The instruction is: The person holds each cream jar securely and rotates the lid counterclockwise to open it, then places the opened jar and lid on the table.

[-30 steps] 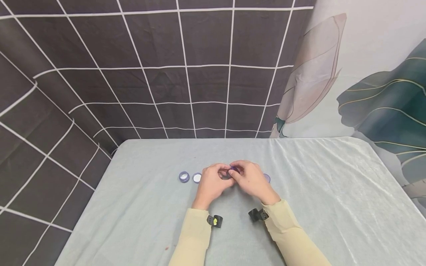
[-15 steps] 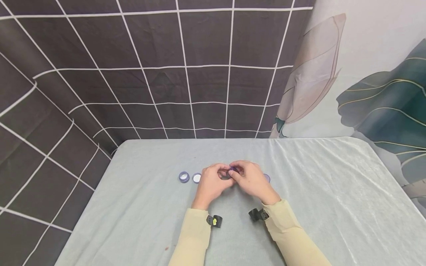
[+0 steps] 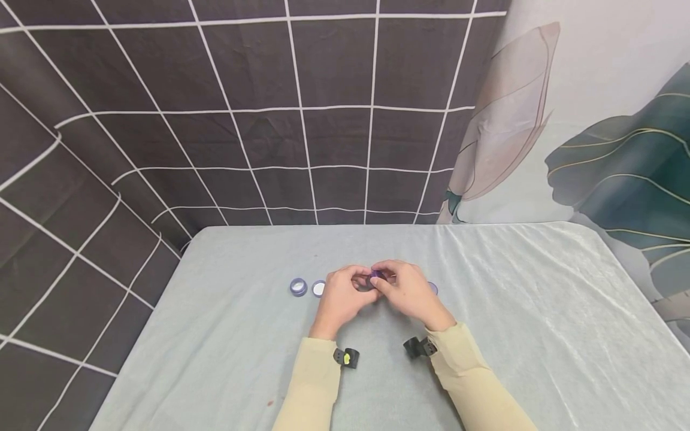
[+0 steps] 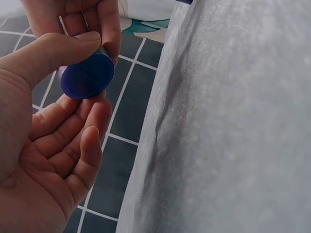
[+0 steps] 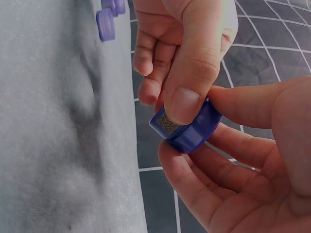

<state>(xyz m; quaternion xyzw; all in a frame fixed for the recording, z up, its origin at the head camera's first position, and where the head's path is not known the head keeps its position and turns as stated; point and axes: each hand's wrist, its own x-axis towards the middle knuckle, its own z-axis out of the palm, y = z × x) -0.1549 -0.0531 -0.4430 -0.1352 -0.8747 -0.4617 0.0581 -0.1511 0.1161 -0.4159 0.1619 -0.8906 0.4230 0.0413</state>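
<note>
Over the middle of the cloth, both hands come together on one small round purple container (image 3: 378,275). In the right wrist view, dark grains show through a clear part of this purple container (image 5: 167,124), beside a deeper blue band. My left hand (image 3: 341,296) pinches it, thumb laid across its side. My right hand (image 3: 406,292) holds the blue end between thumb and fingers. In the left wrist view its flat round blue face (image 4: 88,77) points toward the camera. The fingers hide part of the container.
Left of the hands lie a round purple jar (image 3: 298,287) with a pale inside and a white-faced purple disc (image 3: 318,288), partly behind the left hand. Another purple disc (image 3: 433,288) pokes out by the right hand. A pale blue cloth (image 3: 232,335) covers the table; tile-patterned fabric hangs behind.
Both hands stay almost in place. The purple container between the fingers shows slightly more of its purple side than before.
</note>
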